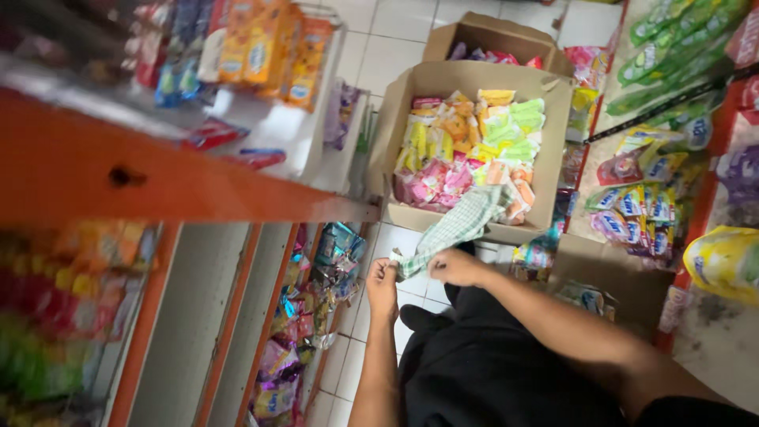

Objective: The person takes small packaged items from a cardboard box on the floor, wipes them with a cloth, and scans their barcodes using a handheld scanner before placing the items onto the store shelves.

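Left hand (pixel 383 278) and right hand (pixel 453 266) each close on the near end of a green checked cloth (pixel 462 224); its far end drapes over the cardboard box (pixel 411 87) edge. Grip should stay even, lifting clear of the packets (pixel 474 146).

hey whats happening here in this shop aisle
A person stands between orange-edged shelves, holding a green-and-white checked cloth with both hands. The left hand pinches its lower end; the right hand grips it just beside. The cloth's far end drapes over the edge of an open cardboard box full of colourful snack packets on the tiled floor.
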